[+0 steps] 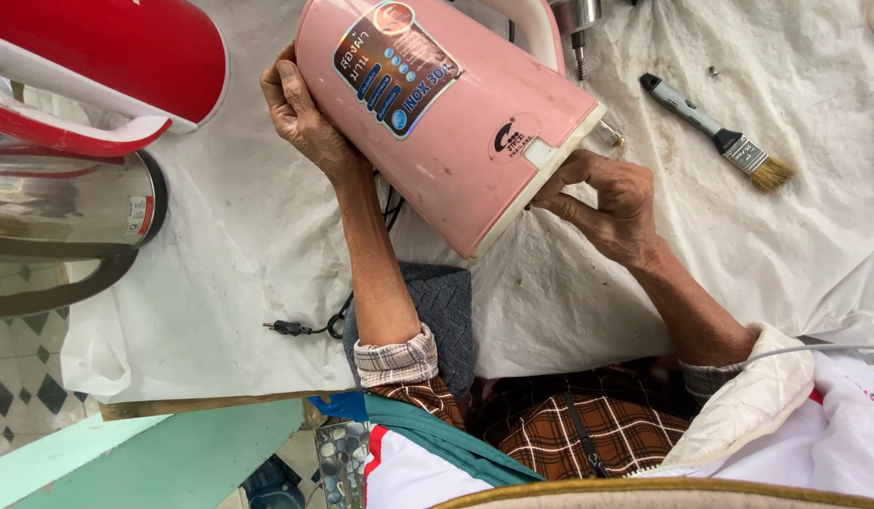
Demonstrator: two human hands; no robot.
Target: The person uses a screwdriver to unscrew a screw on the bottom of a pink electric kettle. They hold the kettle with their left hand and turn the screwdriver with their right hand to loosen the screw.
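Pink kettle (446,113) lies tilted on white cloth (239,236), left hand (305,118) clamped round its body, right hand (611,203) w/ fingers pinched at base rim; looks like base-inspection step, next prob needs steady grip & tool.

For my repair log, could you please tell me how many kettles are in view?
3: a pink kettle held on its side between both hands at centre, a red kettle at top left, and a steel kettle below it at the left edge. Others may lie outside the frame.
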